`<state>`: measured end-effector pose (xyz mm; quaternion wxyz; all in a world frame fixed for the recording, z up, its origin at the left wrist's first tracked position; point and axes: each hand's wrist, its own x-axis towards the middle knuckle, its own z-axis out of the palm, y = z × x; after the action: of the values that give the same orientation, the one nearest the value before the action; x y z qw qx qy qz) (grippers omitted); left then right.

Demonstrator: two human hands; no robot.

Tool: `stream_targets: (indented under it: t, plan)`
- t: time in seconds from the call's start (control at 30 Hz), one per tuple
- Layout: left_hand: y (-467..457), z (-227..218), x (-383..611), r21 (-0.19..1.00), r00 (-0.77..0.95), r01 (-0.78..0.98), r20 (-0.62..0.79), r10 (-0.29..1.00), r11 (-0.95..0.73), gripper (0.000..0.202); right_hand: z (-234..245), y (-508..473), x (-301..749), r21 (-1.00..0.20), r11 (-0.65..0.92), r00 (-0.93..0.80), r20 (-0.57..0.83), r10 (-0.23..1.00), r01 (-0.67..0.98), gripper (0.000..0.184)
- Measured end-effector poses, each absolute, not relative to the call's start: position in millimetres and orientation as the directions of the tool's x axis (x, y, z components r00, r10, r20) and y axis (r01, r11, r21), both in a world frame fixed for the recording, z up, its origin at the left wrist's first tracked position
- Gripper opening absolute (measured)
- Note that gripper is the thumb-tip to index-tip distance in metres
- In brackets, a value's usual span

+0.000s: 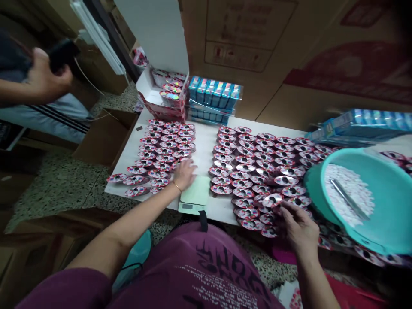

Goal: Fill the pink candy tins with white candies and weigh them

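My left hand (185, 175) rests at the right edge of the left group of small red-and-white oval-topped boxes (165, 158), beside a pale green digital scale (195, 193). Its fingers are stretched out, and I see nothing held in them. At the front of the larger right group of the same boxes (245, 168), my right hand (301, 229) pinches one oval-topped box (272, 200) by its near right end. That box sits slightly raised and tilted above its neighbours. Each top has a dark round hole in the middle.
A turquoise basin (313, 189) holds white pellets (349, 193) and a metal scoop (349, 199). Behind are an open carton of oval boxes (161, 107), blue wrapped packs (214, 94) and large cardboard boxes (238, 38). Another person's hand (48, 77) holds a dark object at upper left.
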<state>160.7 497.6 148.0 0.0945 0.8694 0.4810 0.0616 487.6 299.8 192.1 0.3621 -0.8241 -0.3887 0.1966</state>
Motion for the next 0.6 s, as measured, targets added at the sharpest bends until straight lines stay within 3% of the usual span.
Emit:
stream_targets:
  t: [0.07,0.17,0.3,0.47,0.6]
  plan:
    - [470,145,194,0.296,0.72,0.668,-0.025,0.693,-0.683,0.031,194,296,483,-0.762,-0.443,0.597,-0.092,0.797,0.473,0.038]
    - [438,135,236,0.315,0.788,0.603,-0.097,0.607,-0.733,0.016,193,298,469,-0.802,-0.417,0.552,-0.133,0.823,0.428,0.036]
    - [424,136,244,0.284,0.764,0.634,-0.086,0.639,-0.719,0.019,188,302,456,-0.859,-0.375,0.512,-0.159,0.844,0.35,0.034]
    - [424,163,190,0.291,0.725,0.662,-0.015,0.689,-0.691,0.02,186,310,456,-0.859,-0.354,0.488,-0.145,0.861,0.37,0.031]
    - [426,158,149,0.298,0.656,0.731,-0.062,0.752,-0.614,0.022,194,318,471,-0.836,-0.341,0.564,-0.046,0.824,0.43,0.035]
